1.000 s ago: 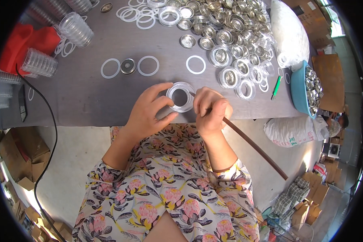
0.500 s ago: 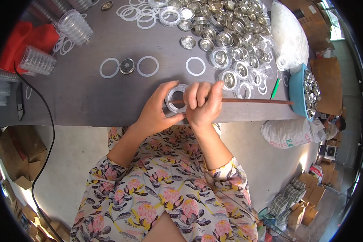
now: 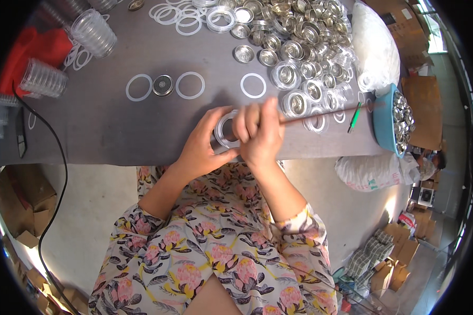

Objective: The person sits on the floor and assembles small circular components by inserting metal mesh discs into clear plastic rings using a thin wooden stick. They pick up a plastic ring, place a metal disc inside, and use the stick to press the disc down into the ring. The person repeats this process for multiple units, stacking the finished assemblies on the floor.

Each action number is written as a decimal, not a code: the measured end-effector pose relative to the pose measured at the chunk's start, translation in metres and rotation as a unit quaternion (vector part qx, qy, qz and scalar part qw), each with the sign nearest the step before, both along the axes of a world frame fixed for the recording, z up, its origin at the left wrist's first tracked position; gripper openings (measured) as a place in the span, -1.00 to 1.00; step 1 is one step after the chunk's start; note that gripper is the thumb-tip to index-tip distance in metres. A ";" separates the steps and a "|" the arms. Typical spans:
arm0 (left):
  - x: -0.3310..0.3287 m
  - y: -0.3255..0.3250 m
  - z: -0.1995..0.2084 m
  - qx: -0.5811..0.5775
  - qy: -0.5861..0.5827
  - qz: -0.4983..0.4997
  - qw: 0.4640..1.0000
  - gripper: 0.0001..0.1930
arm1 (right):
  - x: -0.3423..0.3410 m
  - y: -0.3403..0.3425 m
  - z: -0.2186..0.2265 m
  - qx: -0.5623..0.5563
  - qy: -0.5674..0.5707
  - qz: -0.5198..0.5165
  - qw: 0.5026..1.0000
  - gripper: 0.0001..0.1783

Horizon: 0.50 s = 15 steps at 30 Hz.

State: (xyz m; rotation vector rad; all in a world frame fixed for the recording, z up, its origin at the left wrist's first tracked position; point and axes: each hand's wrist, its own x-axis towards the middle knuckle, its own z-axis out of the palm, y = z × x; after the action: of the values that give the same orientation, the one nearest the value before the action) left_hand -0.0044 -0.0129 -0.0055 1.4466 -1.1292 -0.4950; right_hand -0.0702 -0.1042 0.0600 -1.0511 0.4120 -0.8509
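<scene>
Near the front edge of the table, my left hand [image 3: 198,147] curves its fingers and thumb around a clear plastic ring [image 3: 218,128]. My right hand [image 3: 258,134] is a fist beside it, wrapped around a thin brown stick [image 3: 320,115]. The stick slants up to the right and is blurred by motion; its other end lies by the ring, partly hidden by the fist. Beyond my hands lie a flat white ring [image 3: 139,99], a round metal lid [image 3: 163,85] and two more flat white rings.
Metal lids [image 3: 306,32] and clear rings heap at the far right. A blue basin [image 3: 384,121] of metal pieces stands at the right edge, near a green-handled tool [image 3: 355,117]. Stacked clear discs [image 3: 43,77] and red cloth [image 3: 30,52] lie left; a black cable [image 3: 63,157] hangs there.
My right fist has turned, and the stick's far end has swung upward, away from me. My left hand keeps its hold on the clear ring. The view has shifted slightly.
</scene>
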 end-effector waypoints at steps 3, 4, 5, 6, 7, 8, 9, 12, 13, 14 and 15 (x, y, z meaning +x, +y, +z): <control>0.001 -0.001 0.002 -0.005 0.006 0.000 1.000 -0.25 | 0.014 -0.016 -0.001 -0.081 -0.030 0.010 0.996 -0.44; 0.001 0.000 0.001 0.001 0.013 0.001 1.000 -0.24 | 0.013 -0.022 0.000 -0.128 -0.031 0.015 0.991 -0.44; 0.001 0.000 0.000 0.007 0.020 0.001 1.000 -0.24 | 0.008 -0.024 0.003 -0.136 0.011 0.029 0.990 -0.44; 0.000 0.000 0.000 0.007 0.025 -0.002 1.000 -0.23 | 0.001 -0.025 0.006 -0.134 0.055 0.046 0.988 -0.43; 0.001 0.001 0.000 0.008 0.030 -0.006 1.000 -0.22 | -0.005 -0.026 0.010 -0.132 0.100 0.063 0.984 -0.43; 0.001 0.001 0.000 0.008 0.034 -0.009 0.999 -0.22 | -0.009 -0.025 0.012 -0.130 0.143 0.080 0.978 -0.43; 0.000 0.000 -0.001 0.001 0.023 -0.005 1.000 -0.22 | -0.011 -0.022 0.014 -0.075 0.138 0.092 0.983 -0.42; -0.001 -0.002 -0.003 -0.012 0.005 0.000 1.000 -0.24 | 0.004 -0.009 0.005 0.044 0.072 0.061 0.995 -0.39; -0.001 -0.002 -0.002 -0.009 0.009 -0.004 1.000 -0.24 | 0.012 -0.007 0.005 0.026 0.044 0.045 0.998 -0.41; -0.001 -0.002 -0.002 -0.007 0.014 -0.008 1.000 -0.24 | 0.017 -0.014 0.005 -0.010 0.030 0.021 0.999 -0.41; 0.000 -0.001 -0.003 -0.002 0.021 -0.008 1.000 -0.23 | 0.023 -0.020 0.004 -0.044 0.015 -0.001 0.999 -0.42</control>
State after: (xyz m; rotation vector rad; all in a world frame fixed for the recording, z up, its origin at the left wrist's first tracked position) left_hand -0.0049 -0.0138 -0.0080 1.4187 -1.1094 -0.5326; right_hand -0.0475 -0.1243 0.0638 -1.1463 0.4038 -0.8626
